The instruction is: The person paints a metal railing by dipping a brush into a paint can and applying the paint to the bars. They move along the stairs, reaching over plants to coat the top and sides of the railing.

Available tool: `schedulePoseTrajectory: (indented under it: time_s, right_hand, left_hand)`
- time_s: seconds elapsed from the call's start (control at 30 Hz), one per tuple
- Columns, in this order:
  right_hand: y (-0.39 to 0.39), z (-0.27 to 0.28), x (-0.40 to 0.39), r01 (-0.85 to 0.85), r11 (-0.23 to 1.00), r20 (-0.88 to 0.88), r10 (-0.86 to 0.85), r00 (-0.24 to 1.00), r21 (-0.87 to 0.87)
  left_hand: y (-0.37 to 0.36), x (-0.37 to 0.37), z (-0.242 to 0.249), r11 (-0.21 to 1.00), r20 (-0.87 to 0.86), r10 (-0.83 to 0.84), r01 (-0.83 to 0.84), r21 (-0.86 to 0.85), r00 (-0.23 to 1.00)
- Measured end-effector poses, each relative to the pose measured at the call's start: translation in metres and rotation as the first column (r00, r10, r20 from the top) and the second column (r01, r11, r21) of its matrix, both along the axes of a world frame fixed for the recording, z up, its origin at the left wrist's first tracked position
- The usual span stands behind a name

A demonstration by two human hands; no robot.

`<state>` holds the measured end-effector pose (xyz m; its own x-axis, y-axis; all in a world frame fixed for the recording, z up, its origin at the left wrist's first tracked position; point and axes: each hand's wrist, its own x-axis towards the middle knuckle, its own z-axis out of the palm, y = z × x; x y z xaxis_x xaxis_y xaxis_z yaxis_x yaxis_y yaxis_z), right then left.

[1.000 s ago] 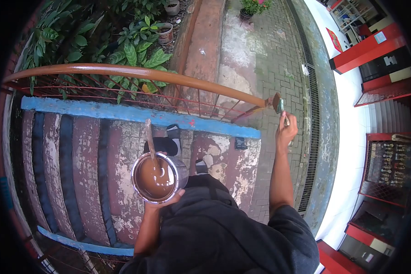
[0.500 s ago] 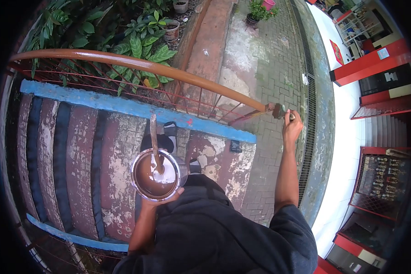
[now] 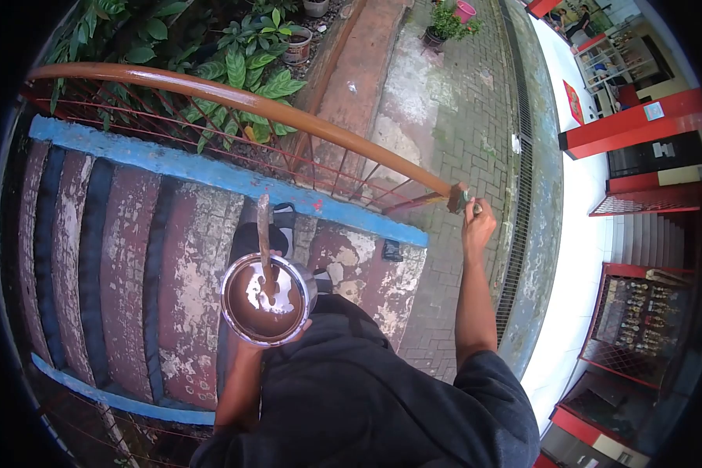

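Observation:
My left hand (image 3: 295, 334) is wrapped round the lower side of an open paint can (image 3: 228, 310), most of its fingers hidden underneath. Brown paint (image 3: 261, 313) fills part of the can, and a wooden stick (image 3: 264, 234) stands in it, leaning on the rim. In my right hand (image 3: 480, 223) is a paintbrush (image 3: 460, 200), its handle gripped between closed fingers. The bristles touch the lower end of the handrail (image 3: 351, 143), which is coated in glossy brown.
Worn steps (image 3: 199, 296) lie below me, edged by a blue-painted strip (image 3: 171, 165). Thin red bars (image 3: 339, 173) hold up the handrail. Leafy plants (image 3: 242, 78) grow behind it. A drain grate (image 3: 525, 156) runs along the paved path (image 3: 476, 148).
My right hand has moved slightly left with the paintbrush, bringing the bristles against the rail's end. The view has shifted a little; the paint can stays in my left hand.

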<state>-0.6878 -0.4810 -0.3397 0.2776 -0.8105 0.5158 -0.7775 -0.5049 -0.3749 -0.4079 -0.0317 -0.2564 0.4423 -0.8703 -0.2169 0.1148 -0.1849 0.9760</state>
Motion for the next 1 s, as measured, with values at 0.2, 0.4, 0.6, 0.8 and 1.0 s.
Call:
schedulePoseTrajectory:
  time_s: [0.2, 0.4, 0.6, 0.8, 1.0]
  right_hand:
    - [0.009, 0.029, 0.026, -0.069, 0.997, 0.065, 0.070, 0.995, -0.019]
    - [-0.052, 0.005, 0.070, -0.195, 0.981, -0.084, 0.194, 0.977, -0.002]
    - [-0.021, -0.032, 0.059, -0.160, 0.987, -0.183, 0.159, 0.970, 0.007]
    - [0.041, -0.044, 0.016, -0.110, 0.993, -0.181, 0.116, 0.977, 0.042]
    - [0.050, -0.012, -0.003, -0.086, 0.995, -0.043, 0.088, 0.995, 0.059]
  left_hand:
    - [0.001, 0.009, -0.014, 0.992, -0.290, 0.128, -0.129, 0.018, 0.948]
    - [0.027, 0.010, -0.026, 0.979, -0.547, 0.199, -0.193, 0.070, 0.813]
    - [0.031, 0.004, -0.032, 0.953, -0.750, 0.262, -0.286, 0.102, 0.607]
    - [0.024, 0.004, -0.040, 0.938, -0.893, 0.239, -0.327, 0.112, 0.381]
    - [0.037, 0.006, -0.045, 0.932, -0.969, 0.199, -0.333, 0.142, 0.145]
